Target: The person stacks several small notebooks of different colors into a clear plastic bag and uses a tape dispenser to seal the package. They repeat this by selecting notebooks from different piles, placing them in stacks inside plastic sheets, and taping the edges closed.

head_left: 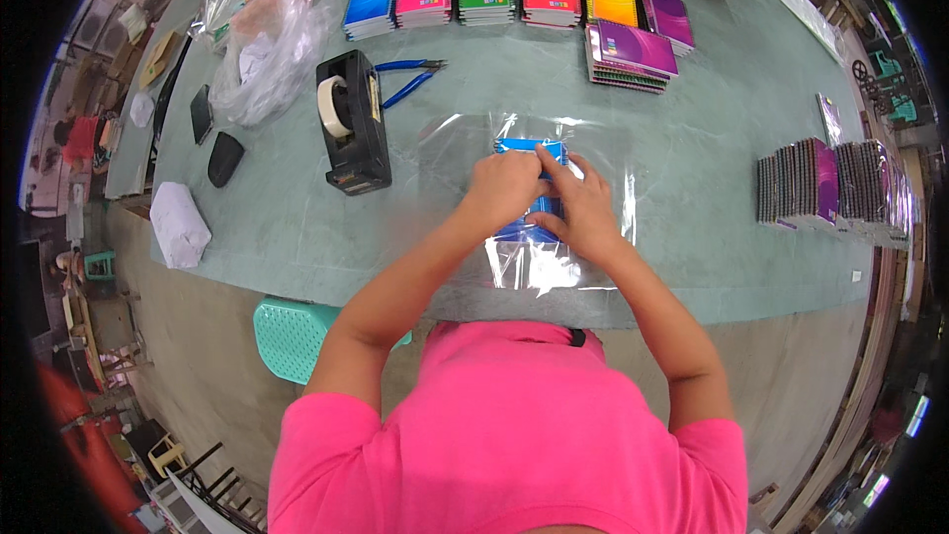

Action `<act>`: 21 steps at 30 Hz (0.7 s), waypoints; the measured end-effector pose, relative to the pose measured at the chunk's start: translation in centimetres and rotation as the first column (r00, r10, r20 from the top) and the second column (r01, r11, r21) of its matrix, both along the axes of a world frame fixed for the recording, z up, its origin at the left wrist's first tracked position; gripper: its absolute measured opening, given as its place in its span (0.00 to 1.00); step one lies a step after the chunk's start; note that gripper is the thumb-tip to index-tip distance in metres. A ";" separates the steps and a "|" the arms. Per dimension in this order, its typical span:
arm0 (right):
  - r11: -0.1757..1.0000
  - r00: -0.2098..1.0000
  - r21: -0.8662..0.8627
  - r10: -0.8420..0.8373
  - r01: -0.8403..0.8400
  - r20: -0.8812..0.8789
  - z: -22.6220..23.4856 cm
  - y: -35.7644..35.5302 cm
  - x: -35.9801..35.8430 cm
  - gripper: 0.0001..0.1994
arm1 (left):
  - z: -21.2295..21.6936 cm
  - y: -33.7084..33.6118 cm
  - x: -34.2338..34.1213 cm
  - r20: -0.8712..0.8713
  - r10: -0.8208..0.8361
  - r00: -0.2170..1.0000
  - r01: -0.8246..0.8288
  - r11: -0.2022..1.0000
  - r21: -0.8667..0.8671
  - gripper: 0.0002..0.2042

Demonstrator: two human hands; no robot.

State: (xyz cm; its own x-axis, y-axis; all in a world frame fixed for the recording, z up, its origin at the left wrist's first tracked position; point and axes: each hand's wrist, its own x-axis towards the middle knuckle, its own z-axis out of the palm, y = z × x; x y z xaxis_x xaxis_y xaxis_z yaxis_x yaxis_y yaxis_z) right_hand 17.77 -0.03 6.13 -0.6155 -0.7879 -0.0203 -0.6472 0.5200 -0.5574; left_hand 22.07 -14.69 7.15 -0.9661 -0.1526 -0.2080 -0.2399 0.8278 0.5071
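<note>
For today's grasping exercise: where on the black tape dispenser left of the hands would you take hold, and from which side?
Grip the black tape dispenser across its long, flat side walls, probably at mid-body, coming straight down from above. The body is narrow and elongated, so fingers span it easily. Avoid the far end, where the tape roll sits, and the blue pliers lying beside it.

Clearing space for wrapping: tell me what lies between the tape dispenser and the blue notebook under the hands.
In the head view, only clear plastic wrap lies between the black tape dispenser and the blue notebook.

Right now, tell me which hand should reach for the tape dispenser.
Left. The tape dispenser stands on the left hand's side, while the right hand would probably have to cross over.
</note>
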 end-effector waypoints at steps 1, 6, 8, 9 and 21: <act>1.000 1.000 -0.012 0.005 -0.005 -0.005 -0.4 0.2 -0.1 0.45 | 1.2 0.0 -0.1 0.055 -0.004 0.999 0.005 0.999 -0.032 0.19; 0.845 0.923 -0.382 -0.301 0.375 0.242 -3.0 1.7 0.8 0.44 | -2.2 -4.3 1.6 0.070 0.236 0.969 -0.246 0.946 0.211 0.28; 0.795 0.607 -0.183 -0.269 0.578 0.747 -4.0 2.1 1.1 0.40 | -5.7 -4.1 3.9 0.216 0.351 0.911 -0.405 0.660 0.633 0.33; 0.795 0.561 -0.183 -0.224 0.578 0.797 -4.1 2.0 1.2 0.38 | -5.5 -3.1 4.7 0.132 0.368 0.920 -0.356 0.650 0.672 0.35; 0.807 0.987 -0.573 -0.078 0.144 0.138 0.1 4.0 2.0 0.46 | -0.5 -2.9 7.8 -0.379 0.128 0.916 0.087 0.861 0.501 0.46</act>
